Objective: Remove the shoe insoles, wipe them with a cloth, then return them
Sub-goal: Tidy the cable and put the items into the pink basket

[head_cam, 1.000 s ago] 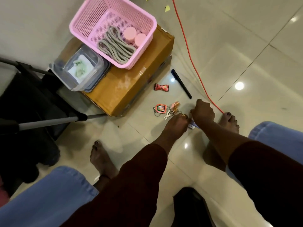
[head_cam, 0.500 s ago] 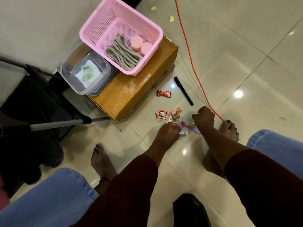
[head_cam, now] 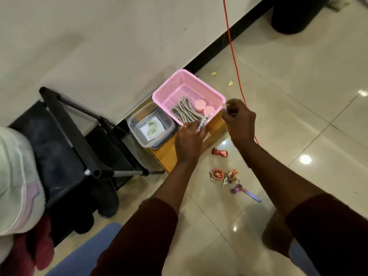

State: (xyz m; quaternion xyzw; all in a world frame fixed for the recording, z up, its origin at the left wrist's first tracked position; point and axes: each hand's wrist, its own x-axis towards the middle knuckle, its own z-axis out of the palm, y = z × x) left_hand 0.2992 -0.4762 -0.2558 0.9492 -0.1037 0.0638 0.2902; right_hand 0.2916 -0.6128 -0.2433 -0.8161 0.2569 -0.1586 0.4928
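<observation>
Shiny floor tiles (head_cam: pixel 298 116), keys (head_cam: pixel 227 179) lying close. Above, the left hand (head_cam: pixel 189 138) pinches a pale bit (head_cam: pixel 201 124), and the right hand (head_cam: pixel 240 120) curls round a clear bit (head_cam: pixel 226 107). Grey strips (head_cam: pixel 185 111) — maybe the insoles — lie in the pink basket (head_cam: pixel 167 83); a bump could knock it off the box (head_cam: pixel 165 156).

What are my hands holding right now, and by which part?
The left hand pinches a small whitish item; the right hand pinches a small clear bit. What they are, and which part is held, is too blurred to tell.
</observation>
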